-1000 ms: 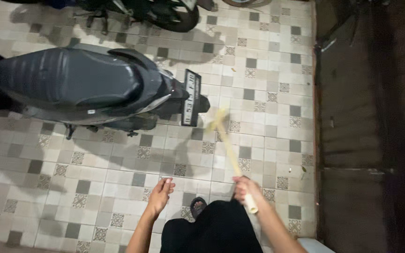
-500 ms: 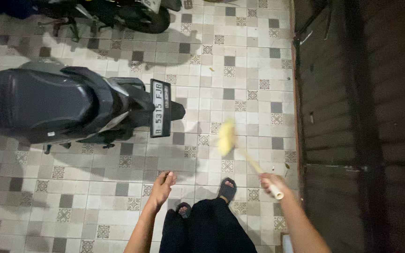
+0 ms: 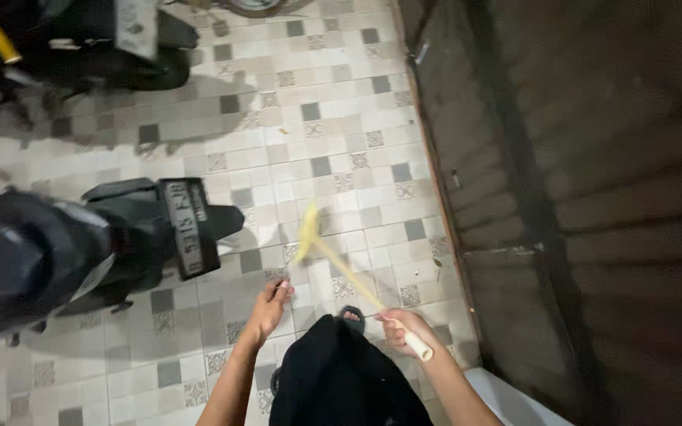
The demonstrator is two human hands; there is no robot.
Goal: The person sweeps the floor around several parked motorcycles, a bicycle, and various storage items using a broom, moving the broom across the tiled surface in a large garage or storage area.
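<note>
My right hand [image 3: 401,326] is shut on the pale handle of a yellow broom [image 3: 333,262]. Its blurred brush head rests low over the tiled floor [image 3: 309,134], just right of a dark scooter [image 3: 65,252]. My left hand [image 3: 268,311] hangs free beside my black clothing, fingers loosely curled, holding nothing. It is close to the scooter's rear plate. A sandalled foot shows between my hands.
A second motorbike [image 3: 96,47] is parked at the top left, with a yellow object beside it. A dark wooden wall or door [image 3: 586,205] runs along the right side of the tiles. A pale object [image 3: 515,402] sits at the bottom right.
The broom head has swung left, toward the scooter's rear. My view has shifted, so the scooter now sits lower left and the dark wall fills more of the right.
</note>
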